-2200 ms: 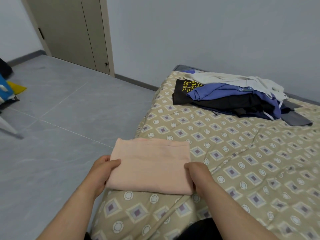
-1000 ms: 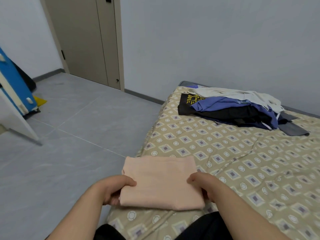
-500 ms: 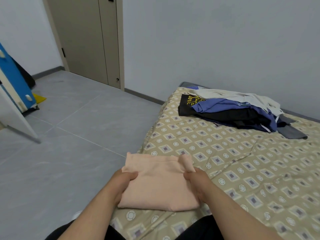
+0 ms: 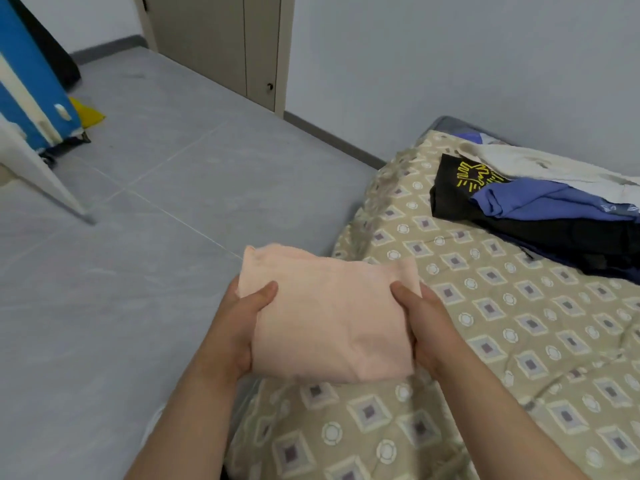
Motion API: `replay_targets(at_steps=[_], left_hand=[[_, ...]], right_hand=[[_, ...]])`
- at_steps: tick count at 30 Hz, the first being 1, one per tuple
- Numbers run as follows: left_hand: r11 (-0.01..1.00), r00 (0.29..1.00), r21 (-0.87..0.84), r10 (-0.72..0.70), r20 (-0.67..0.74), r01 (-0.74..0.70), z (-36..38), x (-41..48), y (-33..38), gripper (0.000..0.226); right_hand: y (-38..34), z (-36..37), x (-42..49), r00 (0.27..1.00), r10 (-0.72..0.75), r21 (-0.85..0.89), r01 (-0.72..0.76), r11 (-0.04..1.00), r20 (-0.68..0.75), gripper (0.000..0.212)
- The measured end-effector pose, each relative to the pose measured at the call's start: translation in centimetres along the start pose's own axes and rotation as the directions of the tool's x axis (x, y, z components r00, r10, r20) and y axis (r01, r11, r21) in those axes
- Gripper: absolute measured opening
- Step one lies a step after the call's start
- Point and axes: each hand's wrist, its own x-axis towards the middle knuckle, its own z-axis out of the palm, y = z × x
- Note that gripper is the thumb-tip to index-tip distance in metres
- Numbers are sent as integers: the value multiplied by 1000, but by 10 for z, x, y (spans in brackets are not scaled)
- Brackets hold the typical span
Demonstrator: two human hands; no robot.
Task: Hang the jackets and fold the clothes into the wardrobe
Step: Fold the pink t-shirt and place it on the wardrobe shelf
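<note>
A folded peach garment [image 4: 329, 317] is held up off the bed between both hands, over the bed's left edge. My left hand [image 4: 242, 323] grips its left side, thumb on top and fingers underneath. On the right side my right hand [image 4: 420, 323] grips the same way. A pile of unfolded clothes [image 4: 540, 209], black, blue and white, lies on the far right of the bed [image 4: 485, 341].
Grey tiled floor [image 4: 145, 237] spreads out to the left of the bed. A beige closed door [image 4: 221, 39] stands in the far wall. At the left edge are a white panel [image 4: 31, 161] and a blue object [image 4: 31, 84], with something yellow behind.
The peach garment lay flat on the bed; both hands closed on its sides and lifted it, shifting it left toward the bed's edge. The view swung left.
</note>
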Motion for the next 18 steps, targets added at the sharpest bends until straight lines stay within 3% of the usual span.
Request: replay_targets(at_steps=[4,8,10,13,16,18], left_hand=[[999,987,9,38,-155,-37,-7,29,-7,57],[1000,962,22,-10,-273,17,-9,50,-11,34],[997,962,-44,-73,-263,63,-15,56,-2,33],[979,966,-127,-184,-180,162,-27,53,24,52],[972,970,-119,-217,-113,203,-46,46,56,53],[974,968,-115,-209,-139,194,-59,41,90,45]], right_hand=[[-7,30,35,1000,6,-74,-5,997,15,15],[-23,47,59,998,63,-168,-56,984,32,15],[-36,58,62,988,145,-143,-136,980,60,13],[-61,72,58,962,232,-137,-212,968,146,24],[-88,94,48,939,249,-205,-202,958,238,30],[-112,115,37,938,218,-228,-157,961,270,24]])
